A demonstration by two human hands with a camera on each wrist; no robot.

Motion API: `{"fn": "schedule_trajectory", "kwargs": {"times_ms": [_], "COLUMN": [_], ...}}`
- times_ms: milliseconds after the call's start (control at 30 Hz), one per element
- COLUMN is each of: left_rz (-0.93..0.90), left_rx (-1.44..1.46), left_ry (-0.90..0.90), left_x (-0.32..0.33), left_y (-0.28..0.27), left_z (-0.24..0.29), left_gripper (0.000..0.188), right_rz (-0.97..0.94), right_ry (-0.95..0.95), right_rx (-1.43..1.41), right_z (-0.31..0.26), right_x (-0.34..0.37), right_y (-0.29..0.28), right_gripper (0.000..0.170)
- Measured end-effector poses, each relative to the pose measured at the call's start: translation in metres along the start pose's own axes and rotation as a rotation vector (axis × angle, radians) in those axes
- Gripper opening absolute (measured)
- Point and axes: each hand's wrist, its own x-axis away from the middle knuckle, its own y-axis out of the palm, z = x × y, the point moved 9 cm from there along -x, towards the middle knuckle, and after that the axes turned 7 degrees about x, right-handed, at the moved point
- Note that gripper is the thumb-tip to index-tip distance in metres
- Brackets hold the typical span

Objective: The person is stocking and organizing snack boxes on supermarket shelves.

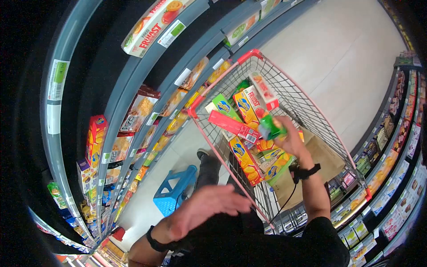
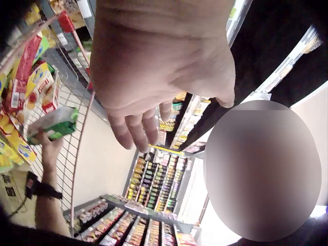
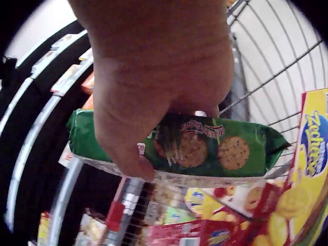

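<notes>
My right hand (image 1: 291,140) grips a green packet of round crackers (image 3: 215,148) over the shopping cart (image 1: 250,55). In the right wrist view the thumb lies along the packet's near side. Below it in the cart are several biscuit boxes: a yellow and red box (image 1: 243,158), a white Fruast box (image 1: 263,89) and a red box (image 1: 231,126). My left hand (image 1: 211,207) is held in the air in front of my body, fingers extended and nothing in it. The left wrist view shows its palm (image 2: 159,72) and bent fingertips.
Shelves with biscuit packs (image 1: 142,107) line the left side. A blue plastic stool (image 1: 175,189) stands on the floor beside the cart. A brown paper bag (image 1: 327,155) lies at the cart's near end. More stocked shelves (image 1: 391,164) are at the right.
</notes>
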Motion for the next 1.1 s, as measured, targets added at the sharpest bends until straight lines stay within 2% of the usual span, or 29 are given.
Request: {"fn": "schedule_trajectory", "kwargs": {"times_ms": [100, 133, 200, 233, 267, 300, 333, 400, 433, 533, 600, 633, 700, 733, 800, 867, 967, 1100], "left_rz": [0.302, 0.292, 0.520, 0.512, 0.541, 0.573, 0.572, 0.646, 0.687, 0.662, 0.682, 0.683, 0.688, 0.647, 0.625, 0.578, 0.522, 0.553], "left_rx": [-0.160, -0.161, -0.151, -0.148, -0.110, -0.068, -0.060, -0.184, -0.108, -0.157, -0.133, -0.073, -0.002, -0.019, -0.028, -0.012, 0.072, 0.133], "left_ry": [0.018, 0.030, 0.059, 0.076, 0.076, 0.079, 0.099, 0.062, 0.093, 0.175, 0.241, 0.262, 0.322, 0.379, 0.473, 0.545, 0.653, 0.824], "left_x": [0.017, 0.026, 0.058, 0.068, 0.080, 0.092, 0.102, 0.135, 0.148, 0.203, 0.250, 0.276, 0.324, 0.345, 0.390, 0.430, 0.487, 0.564], "left_y": [-0.054, -0.069, -0.111, -0.110, -0.112, -0.114, -0.118, -0.132, -0.136, -0.143, -0.155, -0.161, -0.168, -0.164, -0.163, -0.164, -0.171, -0.173], "left_z": [-0.004, -0.011, -0.022, -0.020, -0.020, -0.023, -0.025, -0.032, -0.029, -0.030, -0.033, -0.037, -0.037, -0.031, -0.025, -0.026, -0.031, -0.032], "left_gripper": [0.094, 0.094, 0.085, 0.085, 0.073, 0.062, 0.062, 0.046, 0.037, 0.033, 0.034, 0.036, 0.039, 0.042, 0.044, 0.048, 0.051, 0.054], "right_rz": [-0.108, -0.165, -0.228, -0.241, -0.258, -0.267, -0.284, -0.330, -0.332, -0.414, -0.337, -0.359, -0.277, -0.246, -0.379, -0.490, -0.614, -0.647], "right_ry": [-0.174, -0.221, -0.280, -0.352, -0.424, -0.439, -0.452, -0.486, -0.483, -0.514, -0.564, -0.591, -0.391, -0.282, 0.031, -0.015, 0.113, 0.000], "right_rx": [-0.055, -0.044, -0.018, 0.028, 0.073, 0.085, 0.126, 0.156, 0.182, 0.183, 0.174, 0.180, 0.015, 0.014, -0.549, -0.522, -0.574, -0.506], "right_z": [-0.106, -0.138, -0.188, -0.213, -0.235, -0.250, -0.263, -0.292, -0.304, -0.349, -0.385, -0.393, -0.387, -0.383, -0.372, -0.405, -0.435, -0.503], "right_x": [0.004, 0.006, 0.012, 0.019, 0.026, 0.031, 0.036, 0.048, 0.050, 0.062, 0.063, 0.067, 0.055, 0.057, 0.067, 0.080, 0.104, 0.118], "right_y": [0.006, 0.014, 0.032, 0.042, 0.053, 0.063, 0.076, 0.100, 0.109, 0.131, 0.125, 0.132, 0.136, 0.143, 0.182, 0.214, 0.267, 0.311], "right_gripper": [0.070, 0.072, 0.074, 0.075, 0.077, 0.077, 0.075, 0.073, 0.073, 0.071, 0.072, 0.072, 0.067, 0.058, 0.052, 0.047, 0.039, 0.035]}}
